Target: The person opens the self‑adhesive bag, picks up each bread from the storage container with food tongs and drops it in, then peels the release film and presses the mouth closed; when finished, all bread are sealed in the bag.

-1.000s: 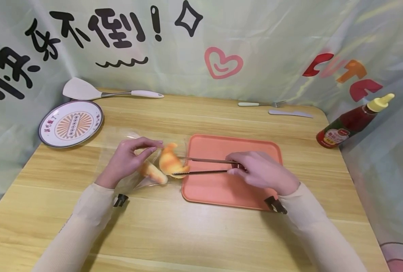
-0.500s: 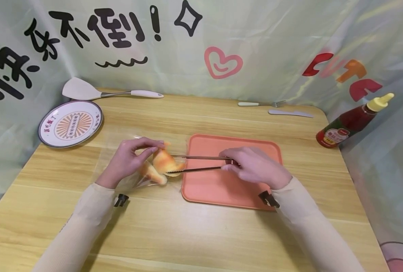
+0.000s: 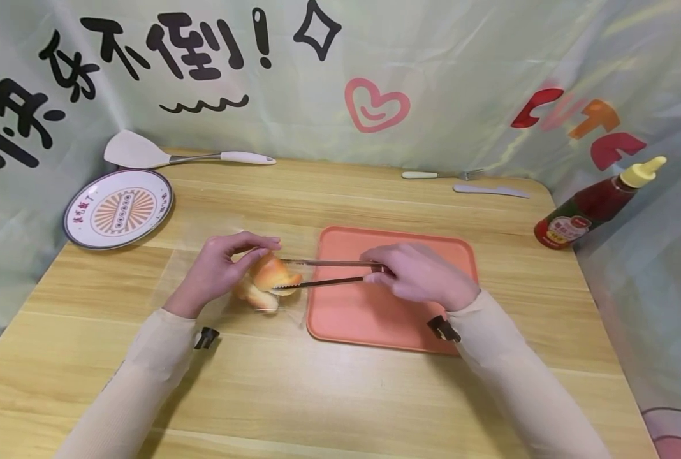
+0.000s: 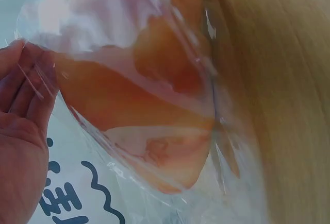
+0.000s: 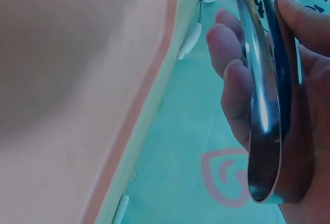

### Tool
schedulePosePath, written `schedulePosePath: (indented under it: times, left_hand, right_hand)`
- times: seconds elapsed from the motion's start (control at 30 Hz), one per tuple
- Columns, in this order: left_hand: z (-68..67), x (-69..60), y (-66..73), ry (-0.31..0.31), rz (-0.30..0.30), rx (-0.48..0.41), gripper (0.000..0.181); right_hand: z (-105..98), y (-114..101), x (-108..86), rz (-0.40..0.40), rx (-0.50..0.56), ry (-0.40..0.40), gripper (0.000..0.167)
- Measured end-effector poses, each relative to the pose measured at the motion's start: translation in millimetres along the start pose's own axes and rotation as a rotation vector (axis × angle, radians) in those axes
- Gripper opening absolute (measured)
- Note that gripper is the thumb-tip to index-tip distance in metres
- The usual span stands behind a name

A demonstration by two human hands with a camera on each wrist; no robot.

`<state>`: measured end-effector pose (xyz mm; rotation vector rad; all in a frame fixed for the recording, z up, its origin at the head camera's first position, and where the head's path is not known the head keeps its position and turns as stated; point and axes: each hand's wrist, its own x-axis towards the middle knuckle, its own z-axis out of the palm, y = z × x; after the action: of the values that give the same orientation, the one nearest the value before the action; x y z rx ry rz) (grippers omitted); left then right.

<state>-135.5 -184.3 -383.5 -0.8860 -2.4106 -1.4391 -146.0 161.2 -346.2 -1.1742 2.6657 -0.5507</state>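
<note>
My left hand (image 3: 217, 271) pinches the edge of a clear plastic bag (image 4: 237, 183) between thumb and fingers. In my right hand (image 3: 423, 274) are metal tongs (image 3: 329, 282), gripped near their bent end, which shows in the right wrist view. The tongs' serrated tips hold a croissant (image 3: 274, 273) at the bag's mouth, close by the left fingertips. Another piece of bread (image 3: 260, 299), pale with browned parts, lies in the bag below it. Through the film in the left wrist view, orange-brown bread (image 4: 113, 100) shows large; the left hand partly covers the bag from the head.
A pink tray (image 3: 369, 325) lies under the right hand. At the back left are a plate (image 3: 125, 210) and a white spatula (image 3: 136, 151). A fork (image 3: 423, 175), a table knife (image 3: 490, 190) and a ketchup bottle (image 3: 584, 213) stand or lie toward the back right.
The right hand and tongs have moved left, carrying the croissant further toward the left hand and over the other bread. The left hand stays almost still.
</note>
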Motion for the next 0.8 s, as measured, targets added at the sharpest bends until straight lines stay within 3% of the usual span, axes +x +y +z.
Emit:
schedulePosePath:
  times: [0.57, 0.8]
  left_hand:
    - [2.6, -0.3, 1.0, -0.015, -0.027, -0.017, 0.024]
    - [3.8, 0.6, 1.8, -0.014, -0.007, -0.024, 0.027]
  right_hand:
    - [7.2, -0.4, 23.4, -0.008, 0.04, -0.025, 0.014]
    - [10.8, -1.4, 29.8, -0.014, 0.034, -0.015, 0.01]
